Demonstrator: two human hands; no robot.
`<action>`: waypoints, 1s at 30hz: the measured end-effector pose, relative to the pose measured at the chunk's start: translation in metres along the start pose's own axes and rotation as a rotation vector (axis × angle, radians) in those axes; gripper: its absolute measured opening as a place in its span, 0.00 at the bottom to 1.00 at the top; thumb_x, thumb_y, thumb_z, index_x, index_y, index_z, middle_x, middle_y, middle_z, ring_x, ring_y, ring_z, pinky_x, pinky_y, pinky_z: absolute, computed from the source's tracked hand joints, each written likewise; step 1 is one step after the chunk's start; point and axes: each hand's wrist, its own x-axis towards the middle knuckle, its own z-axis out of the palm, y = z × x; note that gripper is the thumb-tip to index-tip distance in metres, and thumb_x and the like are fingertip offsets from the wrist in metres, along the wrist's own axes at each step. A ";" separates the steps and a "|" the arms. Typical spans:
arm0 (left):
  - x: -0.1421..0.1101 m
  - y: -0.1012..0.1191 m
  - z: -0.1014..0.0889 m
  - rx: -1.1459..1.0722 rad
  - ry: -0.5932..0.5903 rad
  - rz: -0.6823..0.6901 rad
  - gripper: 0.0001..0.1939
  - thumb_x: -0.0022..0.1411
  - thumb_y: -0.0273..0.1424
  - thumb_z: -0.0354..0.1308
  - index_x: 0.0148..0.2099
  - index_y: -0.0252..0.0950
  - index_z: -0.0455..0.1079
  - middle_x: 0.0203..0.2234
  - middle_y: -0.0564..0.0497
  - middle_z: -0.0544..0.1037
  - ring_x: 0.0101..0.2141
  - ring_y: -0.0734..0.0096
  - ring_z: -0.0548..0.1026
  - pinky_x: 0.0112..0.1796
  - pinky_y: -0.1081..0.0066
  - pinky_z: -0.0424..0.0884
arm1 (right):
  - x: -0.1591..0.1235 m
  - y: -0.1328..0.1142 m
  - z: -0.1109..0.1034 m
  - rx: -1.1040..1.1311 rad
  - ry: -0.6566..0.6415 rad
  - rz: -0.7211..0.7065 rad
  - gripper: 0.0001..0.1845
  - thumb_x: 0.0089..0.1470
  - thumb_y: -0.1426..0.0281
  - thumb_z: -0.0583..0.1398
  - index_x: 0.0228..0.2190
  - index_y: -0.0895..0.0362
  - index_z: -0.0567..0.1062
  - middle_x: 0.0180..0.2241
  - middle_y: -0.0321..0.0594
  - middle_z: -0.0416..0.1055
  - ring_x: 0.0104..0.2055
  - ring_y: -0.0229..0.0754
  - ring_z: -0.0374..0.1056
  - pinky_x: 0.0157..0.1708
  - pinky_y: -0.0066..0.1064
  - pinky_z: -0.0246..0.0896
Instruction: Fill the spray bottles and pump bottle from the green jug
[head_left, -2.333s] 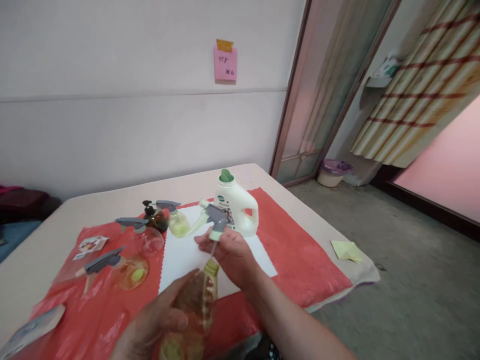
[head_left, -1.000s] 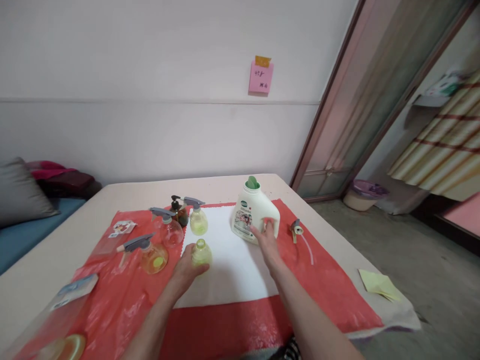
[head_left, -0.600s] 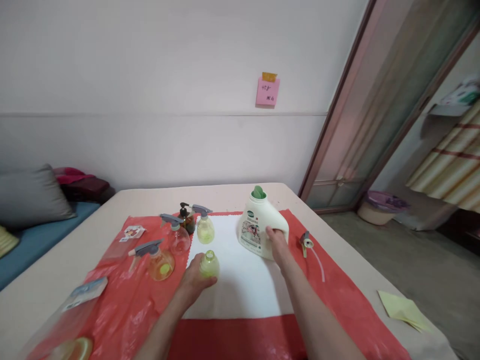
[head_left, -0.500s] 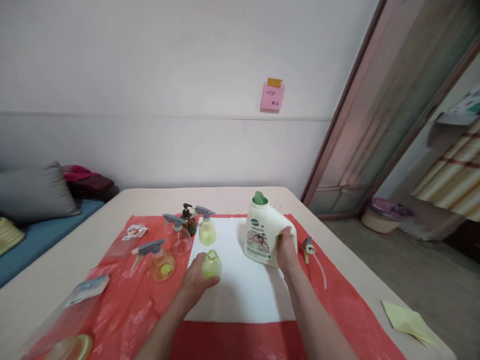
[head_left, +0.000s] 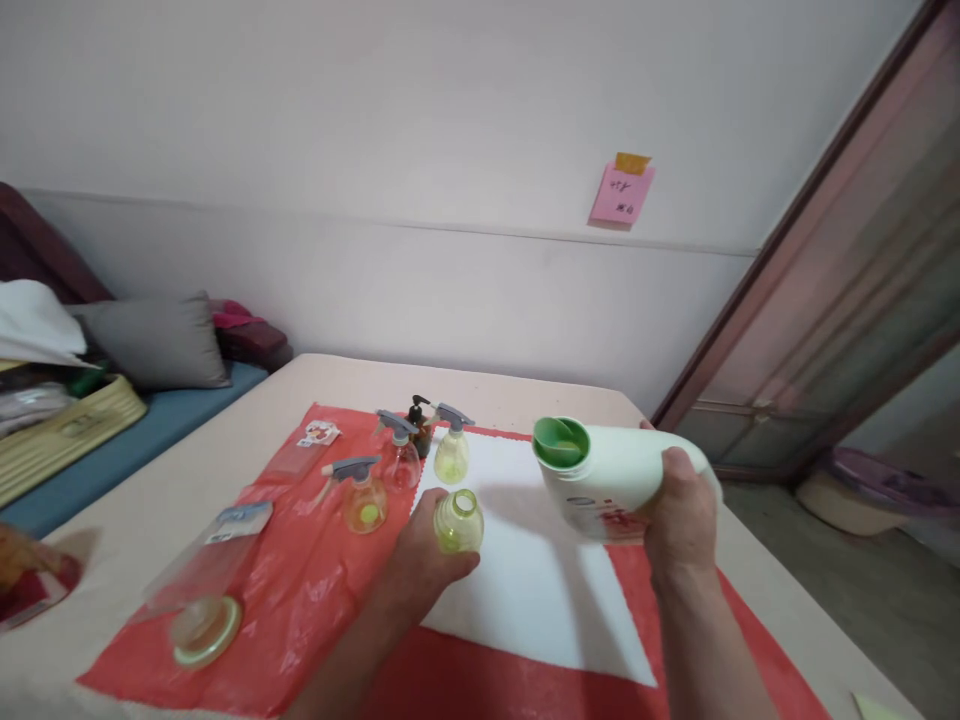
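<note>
On a cream-coloured table [head_left: 360,378] below a pale wall [head_left: 420,300], the left hand [head_left: 424,548] grasps a small yellow-green bottle [head_left: 459,530], its fingers wrapped around the side, in the view I follow from afar through the head camera. The bottle's uncapped mouth faces up; I cannot tell whether its base meets the white cloth [head_left: 532,570] beneath. To its right, the right hand [head_left: 682,515] is clenched around the handle of a large white jug [head_left: 622,470], tipped well over with its green spout [head_left: 555,440] pointing left, near the bottle but apart from it. Behind and left of the bottle I count three trigger sprayers: a yellow-green one [head_left: 451,458], a clear one [head_left: 403,465] and an amber one [head_left: 365,507]. A dark pump bottle [head_left: 422,440] stands among them. The white cloth lies over a red sheet [head_left: 330,590], where I also see a plastic packet [head_left: 210,560] and a round pale-rimmed piece [head_left: 206,635]. A pink note [head_left: 621,193] hangs taped above.
</note>
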 end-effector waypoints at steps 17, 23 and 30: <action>0.009 -0.004 0.008 0.058 0.022 -0.012 0.37 0.45 0.29 0.67 0.58 0.39 0.61 0.48 0.46 0.75 0.48 0.52 0.72 0.49 0.58 0.67 | -0.003 0.026 -0.027 -0.644 -0.512 -0.208 0.69 0.36 0.30 0.60 0.68 0.57 0.50 0.64 0.58 0.59 0.61 0.67 0.62 0.55 0.53 0.61; 0.010 -0.008 0.007 0.100 0.055 -0.025 0.36 0.47 0.28 0.65 0.59 0.41 0.61 0.54 0.46 0.72 0.53 0.53 0.70 0.53 0.57 0.65 | -0.007 0.015 -0.033 -0.768 -0.587 -0.354 0.69 0.39 0.33 0.61 0.70 0.52 0.41 0.62 0.55 0.63 0.60 0.69 0.64 0.53 0.57 0.64; 0.007 -0.007 0.006 0.049 0.013 -0.058 0.37 0.46 0.27 0.65 0.59 0.42 0.61 0.55 0.48 0.71 0.54 0.55 0.69 0.54 0.57 0.64 | -0.003 0.005 -0.052 -0.891 -0.514 -0.798 0.57 0.52 0.35 0.53 0.71 0.50 0.40 0.66 0.52 0.58 0.65 0.70 0.58 0.58 0.63 0.60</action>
